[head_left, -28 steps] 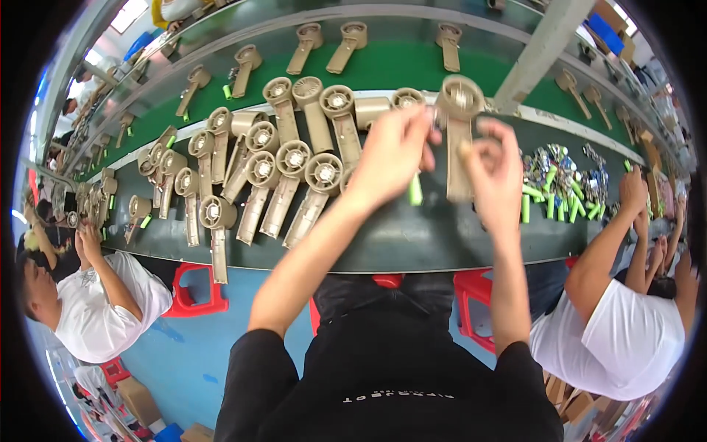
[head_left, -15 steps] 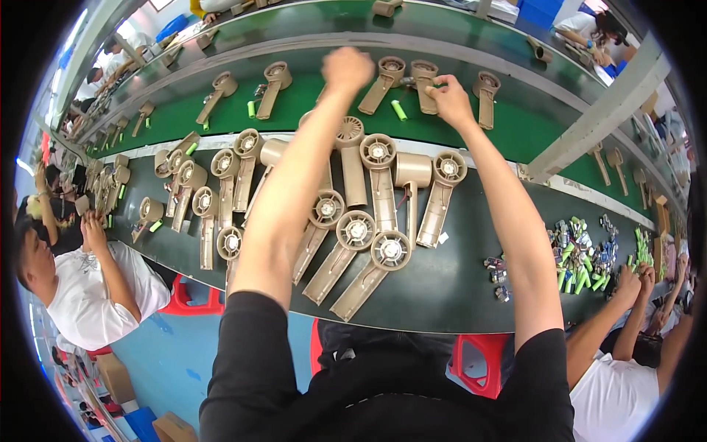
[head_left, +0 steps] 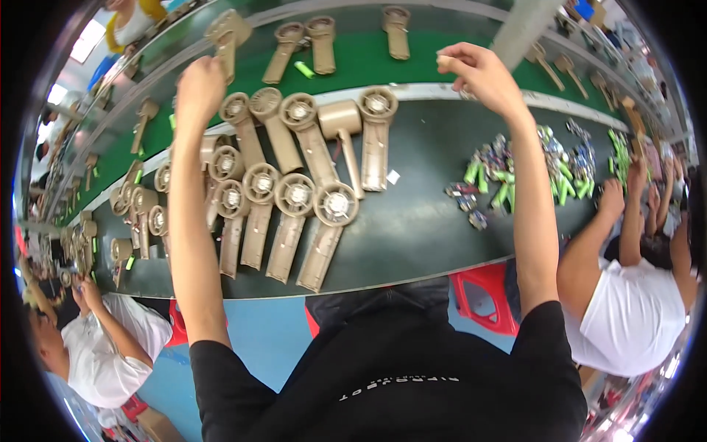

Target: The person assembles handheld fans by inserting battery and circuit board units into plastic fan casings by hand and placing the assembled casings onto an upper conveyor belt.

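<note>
My left hand (head_left: 200,90) is over the near side of the green belt, fingers curled and mostly turned away. Beside its fingertips is the handle of a tan handheld fan (head_left: 227,60); whether I touch it cannot be made out. My right hand (head_left: 480,79) hovers above the belt's near edge at the right, fingers bent and partly apart, with nothing plainly in them. Between my hands, a group of tan fan bodies (head_left: 336,205) with round grilles and open handles lies on the dark table. Other tan fans (head_left: 322,44) and a green battery cell (head_left: 303,69) lie on the belt.
Right of my right forearm is a pile of green cells and small circuit boards (head_left: 508,173) on the dark table (head_left: 420,221). A grey post (head_left: 526,29) rises past the belt. Co-workers in white shirts (head_left: 633,317) sit at both sides. A red stool (head_left: 486,298) stands below the table.
The view has swung right, so the fans appear farther left. My right hand has moved right, away from a fan on the belt. My left hand has come left and nearer.
</note>
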